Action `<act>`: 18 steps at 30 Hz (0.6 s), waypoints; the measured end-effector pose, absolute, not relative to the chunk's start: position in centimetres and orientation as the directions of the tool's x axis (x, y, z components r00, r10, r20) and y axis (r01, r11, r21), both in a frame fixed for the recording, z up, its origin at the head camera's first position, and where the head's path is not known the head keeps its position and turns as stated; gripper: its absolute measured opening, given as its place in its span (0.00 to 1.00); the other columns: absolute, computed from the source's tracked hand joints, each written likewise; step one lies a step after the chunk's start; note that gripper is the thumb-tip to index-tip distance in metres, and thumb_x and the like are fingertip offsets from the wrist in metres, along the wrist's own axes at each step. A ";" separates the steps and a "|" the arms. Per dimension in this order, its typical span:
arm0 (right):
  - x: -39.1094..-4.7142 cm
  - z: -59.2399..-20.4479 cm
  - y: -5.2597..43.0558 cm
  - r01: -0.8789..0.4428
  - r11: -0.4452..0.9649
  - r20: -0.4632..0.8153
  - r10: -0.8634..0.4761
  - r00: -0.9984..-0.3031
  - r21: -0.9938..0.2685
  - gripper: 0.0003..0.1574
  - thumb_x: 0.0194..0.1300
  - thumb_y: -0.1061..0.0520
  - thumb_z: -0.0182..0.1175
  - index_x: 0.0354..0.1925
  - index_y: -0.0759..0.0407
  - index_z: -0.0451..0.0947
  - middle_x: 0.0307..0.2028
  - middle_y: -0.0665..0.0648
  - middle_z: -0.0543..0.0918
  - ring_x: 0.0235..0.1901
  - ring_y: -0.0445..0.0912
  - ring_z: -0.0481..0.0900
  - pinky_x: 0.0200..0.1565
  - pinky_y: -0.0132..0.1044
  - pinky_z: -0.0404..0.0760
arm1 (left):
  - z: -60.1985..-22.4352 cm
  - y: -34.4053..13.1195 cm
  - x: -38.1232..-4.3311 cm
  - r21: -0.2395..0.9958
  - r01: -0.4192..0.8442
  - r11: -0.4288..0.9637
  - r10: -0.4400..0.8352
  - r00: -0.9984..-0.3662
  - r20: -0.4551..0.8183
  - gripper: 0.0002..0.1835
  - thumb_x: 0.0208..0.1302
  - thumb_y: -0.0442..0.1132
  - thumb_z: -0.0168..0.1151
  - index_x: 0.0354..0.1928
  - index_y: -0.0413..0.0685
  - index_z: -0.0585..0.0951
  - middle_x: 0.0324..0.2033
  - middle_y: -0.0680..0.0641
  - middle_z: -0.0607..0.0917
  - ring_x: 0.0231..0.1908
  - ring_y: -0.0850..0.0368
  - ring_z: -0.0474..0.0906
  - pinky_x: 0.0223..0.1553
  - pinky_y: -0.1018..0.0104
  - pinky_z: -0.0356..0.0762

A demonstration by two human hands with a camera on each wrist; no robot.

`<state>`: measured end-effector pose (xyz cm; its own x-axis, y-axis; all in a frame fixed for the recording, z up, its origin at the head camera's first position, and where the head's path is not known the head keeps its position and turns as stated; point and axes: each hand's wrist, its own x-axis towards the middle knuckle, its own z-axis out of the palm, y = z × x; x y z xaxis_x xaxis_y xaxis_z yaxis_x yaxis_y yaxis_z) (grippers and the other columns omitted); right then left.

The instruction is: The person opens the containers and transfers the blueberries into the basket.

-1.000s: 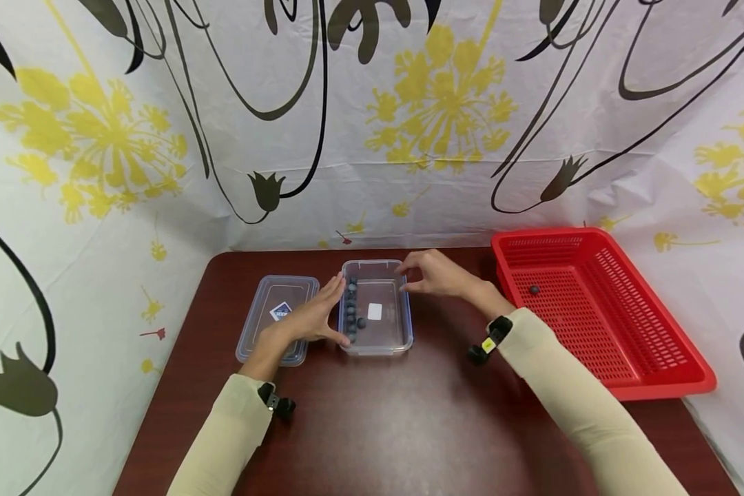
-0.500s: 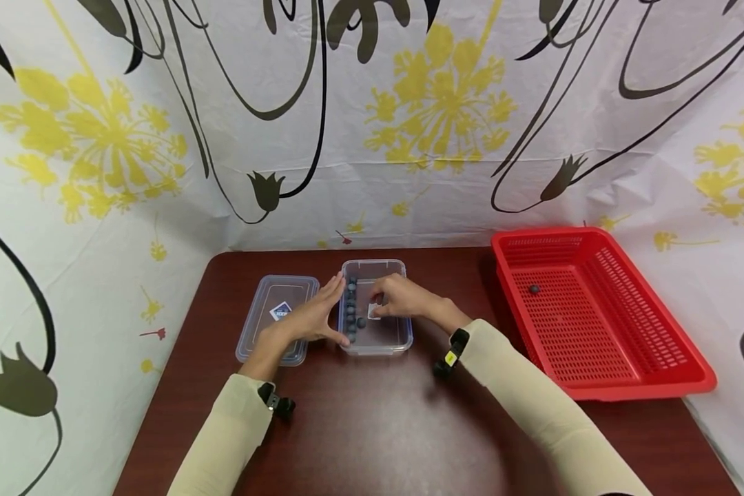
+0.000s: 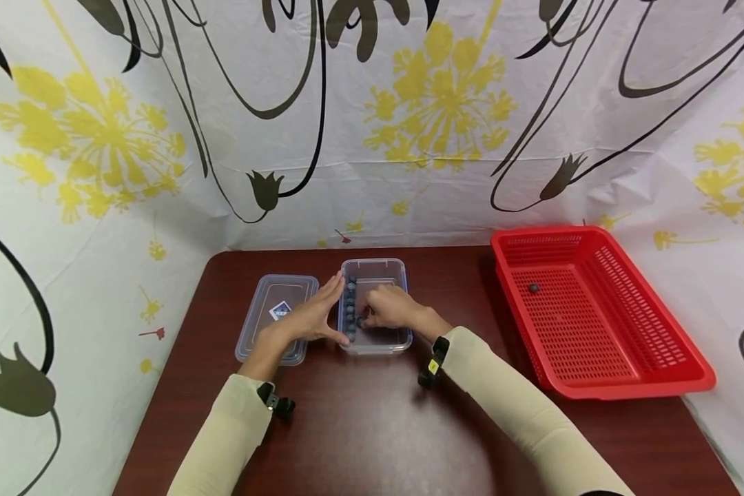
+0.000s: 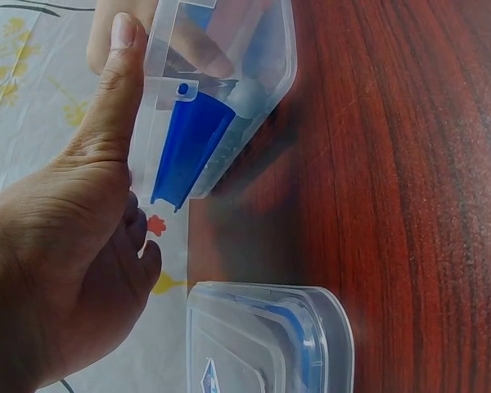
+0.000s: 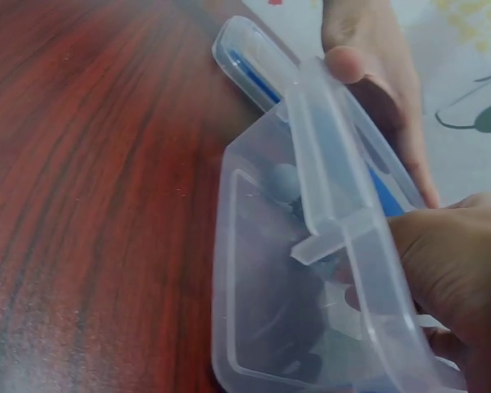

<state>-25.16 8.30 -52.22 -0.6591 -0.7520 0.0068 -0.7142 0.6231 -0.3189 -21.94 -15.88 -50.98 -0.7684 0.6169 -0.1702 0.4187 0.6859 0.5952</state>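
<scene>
A clear plastic box (image 3: 382,346) with blue clips stands uncovered on the table. Along its left wall runs a row of small blue-grey balls (image 3: 350,310), with another ball (image 3: 359,322) beside the row. My left hand (image 3: 306,317) rests against the outside of the left wall, thumb and fingers spread and fairly straight. Inside the box, my right hand (image 3: 389,306) has its fingers curled down beside the row, pinching a ball that its fingertips mostly hide. In the right wrist view, a ball (image 5: 282,182) shows through the clear wall, and the right fingers reach in over the rim.
The box's clear lid (image 3: 266,303), bearing a blue-and-white label, lies on the table just left of the box. A red perforated basket (image 3: 632,386) stands at the right with one ball (image 3: 533,288) in it. A patterned cloth (image 3: 409,207) hangs behind the table.
My right hand has moved left and down from the box's right rim into the box, towards the row of balls. The left hand has stayed in place.
</scene>
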 end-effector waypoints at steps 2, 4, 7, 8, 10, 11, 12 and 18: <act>-25.1 -52.5 8.3 -0.714 0.638 0.006 -0.744 -0.668 -0.289 0.13 0.61 0.49 0.79 0.42 0.51 0.92 0.32 0.48 0.91 0.31 0.41 0.87 0.37 0.43 0.86 | -51.0 -15.8 -21.9 0.597 0.418 0.684 0.616 -0.770 -0.167 0.74 0.54 0.57 0.83 0.85 0.38 0.38 0.85 0.40 0.33 0.84 0.41 0.32 0.79 0.35 0.49; -25.0 -52.6 8.3 -0.715 0.647 0.004 -0.740 -0.672 -0.266 0.13 0.61 0.48 0.79 0.43 0.50 0.92 0.33 0.47 0.91 0.31 0.42 0.87 0.37 0.44 0.87 | -51.0 -15.8 -21.9 0.600 0.416 0.683 0.616 -0.770 -0.167 0.74 0.54 0.56 0.83 0.85 0.37 0.38 0.85 0.39 0.33 0.84 0.41 0.32 0.78 0.35 0.49; -24.9 -52.6 8.2 -0.715 0.654 0.004 -0.737 -0.676 -0.249 0.13 0.61 0.47 0.78 0.43 0.49 0.92 0.33 0.47 0.91 0.31 0.42 0.87 0.37 0.44 0.87 | -51.0 -15.8 -21.9 0.601 0.413 0.684 0.613 -0.772 -0.168 0.74 0.55 0.55 0.83 0.85 0.37 0.38 0.85 0.39 0.33 0.84 0.41 0.32 0.78 0.35 0.50; -24.9 -52.6 8.2 -0.712 0.656 0.003 -0.735 -0.679 -0.251 0.13 0.62 0.48 0.78 0.43 0.49 0.92 0.34 0.47 0.92 0.30 0.42 0.87 0.37 0.44 0.87 | -50.9 -15.8 -21.9 0.599 0.414 0.686 0.613 -0.772 -0.168 0.74 0.55 0.55 0.83 0.85 0.37 0.38 0.85 0.39 0.32 0.84 0.41 0.32 0.78 0.35 0.50; -24.8 -52.5 8.1 -0.708 0.659 0.004 -0.731 -0.682 -0.252 0.12 0.62 0.48 0.78 0.43 0.50 0.92 0.35 0.47 0.92 0.31 0.42 0.87 0.36 0.43 0.87 | -50.9 -15.7 -21.9 0.597 0.414 0.687 0.612 -0.773 -0.168 0.73 0.55 0.55 0.83 0.85 0.38 0.38 0.85 0.39 0.32 0.84 0.41 0.32 0.78 0.35 0.50; -24.8 -52.5 8.1 -0.706 0.662 0.004 -0.729 -0.684 -0.251 0.12 0.62 0.48 0.78 0.43 0.50 0.93 0.35 0.47 0.92 0.31 0.42 0.87 0.36 0.43 0.87 | -50.8 -15.7 -21.9 0.597 0.414 0.688 0.611 -0.773 -0.168 0.73 0.55 0.55 0.83 0.85 0.38 0.38 0.85 0.40 0.32 0.84 0.41 0.32 0.78 0.36 0.50; -24.8 -52.5 8.1 -0.707 0.662 0.006 -0.729 -0.685 -0.250 0.12 0.62 0.49 0.78 0.43 0.50 0.93 0.35 0.47 0.92 0.31 0.42 0.88 0.36 0.43 0.87 | -50.8 -15.7 -21.9 0.597 0.413 0.688 0.611 -0.774 -0.168 0.73 0.54 0.55 0.83 0.85 0.38 0.38 0.85 0.40 0.32 0.84 0.41 0.31 0.79 0.36 0.49; -24.8 -52.7 8.3 -0.712 0.651 0.019 -0.734 -0.679 -0.264 0.12 0.62 0.49 0.78 0.44 0.50 0.92 0.37 0.48 0.92 0.33 0.43 0.89 0.38 0.42 0.87 | -51.0 -15.7 -21.9 0.597 0.420 0.684 0.617 -0.770 -0.165 0.73 0.55 0.55 0.83 0.85 0.37 0.39 0.85 0.39 0.33 0.84 0.41 0.31 0.79 0.36 0.49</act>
